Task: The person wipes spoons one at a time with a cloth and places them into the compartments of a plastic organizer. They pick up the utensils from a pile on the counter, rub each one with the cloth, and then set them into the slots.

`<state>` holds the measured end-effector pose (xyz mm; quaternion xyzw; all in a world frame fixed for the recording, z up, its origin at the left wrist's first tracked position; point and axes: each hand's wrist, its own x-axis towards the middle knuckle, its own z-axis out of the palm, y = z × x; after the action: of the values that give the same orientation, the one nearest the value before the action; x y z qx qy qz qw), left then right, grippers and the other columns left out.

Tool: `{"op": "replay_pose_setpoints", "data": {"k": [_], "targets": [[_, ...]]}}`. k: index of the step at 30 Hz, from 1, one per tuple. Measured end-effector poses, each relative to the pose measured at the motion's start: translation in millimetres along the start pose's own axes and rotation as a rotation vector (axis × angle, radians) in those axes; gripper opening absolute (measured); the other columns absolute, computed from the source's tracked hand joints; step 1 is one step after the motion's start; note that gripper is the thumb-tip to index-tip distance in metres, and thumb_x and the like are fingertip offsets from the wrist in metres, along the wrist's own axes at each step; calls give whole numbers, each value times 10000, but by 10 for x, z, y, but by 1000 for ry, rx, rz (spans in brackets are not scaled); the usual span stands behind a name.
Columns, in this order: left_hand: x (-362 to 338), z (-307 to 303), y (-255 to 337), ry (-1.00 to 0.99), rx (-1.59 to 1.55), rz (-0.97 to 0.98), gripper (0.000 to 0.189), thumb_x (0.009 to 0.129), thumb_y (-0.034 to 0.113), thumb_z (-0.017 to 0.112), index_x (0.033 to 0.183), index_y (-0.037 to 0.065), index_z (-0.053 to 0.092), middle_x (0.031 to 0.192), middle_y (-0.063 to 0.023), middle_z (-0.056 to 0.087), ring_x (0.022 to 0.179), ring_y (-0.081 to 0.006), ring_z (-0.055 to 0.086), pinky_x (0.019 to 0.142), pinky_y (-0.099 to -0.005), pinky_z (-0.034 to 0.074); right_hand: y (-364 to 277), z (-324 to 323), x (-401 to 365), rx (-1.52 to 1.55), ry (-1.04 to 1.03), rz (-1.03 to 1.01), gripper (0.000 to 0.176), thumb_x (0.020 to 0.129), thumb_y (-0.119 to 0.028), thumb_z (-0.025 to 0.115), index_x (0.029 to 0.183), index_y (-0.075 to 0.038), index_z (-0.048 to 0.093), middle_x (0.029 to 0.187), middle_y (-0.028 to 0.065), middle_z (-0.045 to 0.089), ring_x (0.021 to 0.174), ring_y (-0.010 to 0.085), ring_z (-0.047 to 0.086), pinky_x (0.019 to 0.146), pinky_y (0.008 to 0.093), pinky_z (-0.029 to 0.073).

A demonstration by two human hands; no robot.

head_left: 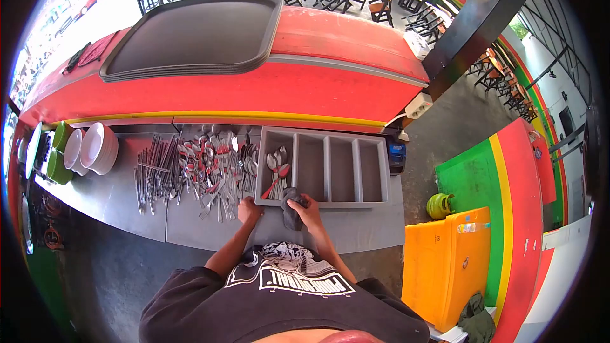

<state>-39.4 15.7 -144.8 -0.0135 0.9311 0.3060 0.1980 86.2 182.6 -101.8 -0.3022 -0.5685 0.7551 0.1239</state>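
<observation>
My right hand (pixel 309 211) grips a dark cloth (pixel 291 217) at the front wall of a grey cutlery tray (pixel 357 204). The cloth hangs over that wall near the leftmost compartment. Several spoons (pixel 277 164), some with red on them, lie in this compartment. My left hand (pixel 249 210) is closed beside the tray's front left corner; whatever its fingers hold, if anything, is hidden. Left of the tray, a heap of loose spoons and forks (pixel 216 168) spreads over the grey counter (pixel 203 225). Knives (pixel 157 168) lie bunched farther left.
White bowls (pixel 101 146) and green bowls (pixel 58 168) stand at the counter's left end. Behind it rises a red ledge (pixel 337 38) bearing stacked dark serving trays (pixel 197 35). A blue device (pixel 397 157) sits right of the cutlery tray. An orange cooler box (pixel 438 260) stands at right.
</observation>
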Motion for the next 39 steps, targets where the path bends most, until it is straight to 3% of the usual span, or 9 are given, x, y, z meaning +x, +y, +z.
{"op": "replay_pose_setpoints", "data": {"k": [2,5,8,11,17,20,24,31,39], "targets": [[112,68,-102,-22,13,-20,261,637,181,769,885,122,715,698,-69,710,708,-221,711,678,-389,550,7,6,0,-22,6,-31,323,792,-185,797,1022,-19,641,892,50,703,777,105,657,710,256,520],[-26,-132,55,-17,18,55,190,691,190,725,871,131,712,720,-93,708,710,-282,703,651,-426,541,138,-34,68,-38,0,-50,314,797,-179,793,1014,-11,641,887,54,702,765,103,655,700,255,519],[-4,135,-148,276,219,272,121,760,229,659,824,127,675,696,-122,682,679,-363,669,604,-483,503,112,-28,65,-55,-12,-66,308,803,-181,789,1013,-12,639,886,56,700,751,101,651,691,257,519],[-55,229,-270,354,112,345,163,798,276,609,777,115,616,663,-150,647,651,-424,625,579,-537,455,61,-35,46,-51,-32,-58,303,808,-185,785,1010,-13,639,884,50,697,760,100,649,690,256,517],[-90,284,-207,406,118,320,195,802,278,621,927,149,546,640,-147,634,658,-431,618,602,-565,437,-33,-64,13,-86,-75,-27,320,799,-213,794,1016,-28,649,866,27,690,785,92,641,695,258,517],[-105,253,-97,354,79,234,231,810,271,620,997,166,532,733,-132,657,683,-429,621,617,-567,438,-85,-61,-19,-54,-77,-36,328,794,-230,797,1013,-33,653,851,21,684,774,85,631,688,257,509],[-165,170,-43,400,96,327,346,799,279,659,1113,190,543,929,-89,658,738,-418,629,618,-558,444,-162,-38,-21,-29,-92,47,305,790,-229,800,965,-28,652,824,17,674,751,80,617,660,252,489],[-119,169,-107,341,-15,257,442,757,190,651,1183,226,537,680,-89,633,656,-381,628,611,-532,458,-259,-2,-42,-130,-65,50,293,795,-231,796,949,-26,655,809,21,677,729,76,619,675,245,488],[-5,248,-324,330,-10,289,391,729,164,662,1106,220,574,648,-30,633,633,-315,638,592,-484,467,-124,89,2,-147,46,76,307,784,-226,798,978,-23,673,851,29,693,748,91,634,686,249,496]]}}
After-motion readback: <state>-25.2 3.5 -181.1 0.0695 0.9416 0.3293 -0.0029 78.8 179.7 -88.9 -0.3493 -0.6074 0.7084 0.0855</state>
